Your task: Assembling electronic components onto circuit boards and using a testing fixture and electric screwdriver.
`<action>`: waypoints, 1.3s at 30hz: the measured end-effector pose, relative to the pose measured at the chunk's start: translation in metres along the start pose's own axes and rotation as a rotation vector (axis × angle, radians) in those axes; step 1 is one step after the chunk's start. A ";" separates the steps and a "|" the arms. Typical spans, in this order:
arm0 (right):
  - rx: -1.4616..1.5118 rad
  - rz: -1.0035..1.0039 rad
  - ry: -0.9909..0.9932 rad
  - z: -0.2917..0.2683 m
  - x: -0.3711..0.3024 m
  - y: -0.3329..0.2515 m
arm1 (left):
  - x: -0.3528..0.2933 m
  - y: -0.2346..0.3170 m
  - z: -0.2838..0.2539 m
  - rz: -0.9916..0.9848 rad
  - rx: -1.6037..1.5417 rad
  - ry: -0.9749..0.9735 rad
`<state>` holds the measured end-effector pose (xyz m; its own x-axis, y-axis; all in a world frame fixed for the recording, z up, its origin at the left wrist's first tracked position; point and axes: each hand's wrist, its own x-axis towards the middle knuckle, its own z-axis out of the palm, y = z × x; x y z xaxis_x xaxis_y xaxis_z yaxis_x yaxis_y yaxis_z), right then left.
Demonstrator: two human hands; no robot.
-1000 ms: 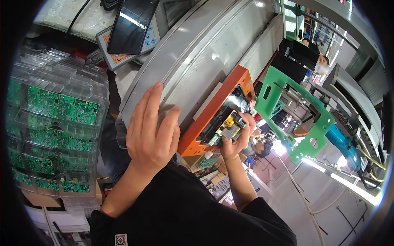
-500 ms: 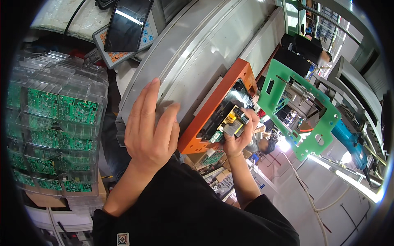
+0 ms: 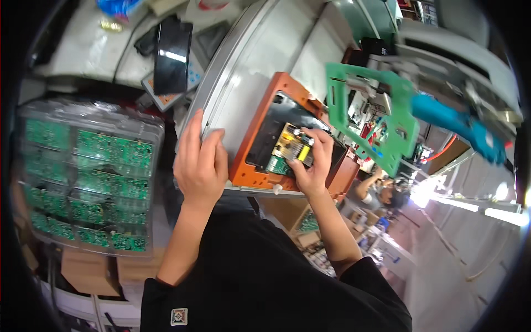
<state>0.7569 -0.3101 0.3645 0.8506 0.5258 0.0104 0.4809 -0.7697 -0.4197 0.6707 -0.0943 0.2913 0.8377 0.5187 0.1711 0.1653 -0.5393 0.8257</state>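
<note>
A small circuit board (image 3: 285,145) with yellow and black components sits in the grip of my right hand (image 3: 314,164), thumb on one side and fingers on the other. It is over the black recess of an orange fixture frame (image 3: 243,166); whether it touches the recess I cannot tell. My left hand (image 3: 200,165) holds nothing, its fingers apart, beside the left end of the frame at the grey metal rail (image 3: 218,94). A green plate with cutouts (image 3: 337,105) stands raised right of the fixture.
To the left lie clear plastic trays (image 3: 157,149) filled with green circuit boards. A black phone (image 3: 172,77) rests on a keypad device (image 3: 160,99) at the far left. A teal power screwdriver (image 3: 453,119) hangs at the right. Another person (image 3: 376,193) is in the background.
The view has turned, so the surroundings have shifted. My right hand still holds the board, now seen more over the middle of the orange frame. My left hand stays apart from it.
</note>
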 end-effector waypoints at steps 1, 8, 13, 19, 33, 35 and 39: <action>0.007 -0.010 0.010 0.007 0.002 0.000 | 0.002 -0.003 0.000 -0.009 0.000 -0.007; 0.083 -0.085 0.103 0.065 0.017 -0.004 | 0.002 -0.065 0.013 0.019 0.062 0.004; 0.251 -0.075 0.333 0.068 -0.006 -0.008 | 0.012 -0.104 0.006 -0.024 -0.007 -0.016; 0.402 0.287 0.570 0.063 -0.085 0.061 | 0.018 -0.125 -0.019 0.029 0.080 0.033; 0.285 0.389 0.452 0.060 -0.087 0.049 | 0.017 -0.134 -0.045 -0.012 0.151 -0.003; 0.299 0.406 0.427 0.059 -0.089 0.046 | 0.014 -0.133 -0.048 -0.027 0.156 -0.005; 0.292 0.383 0.436 0.064 -0.089 0.046 | 0.013 -0.140 -0.053 -0.023 0.226 0.005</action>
<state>0.6901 -0.3694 0.2861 0.9882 -0.0087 0.1529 0.1013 -0.7114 -0.6954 0.6306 0.0230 0.2068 0.8300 0.5354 0.1566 0.2971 -0.6619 0.6882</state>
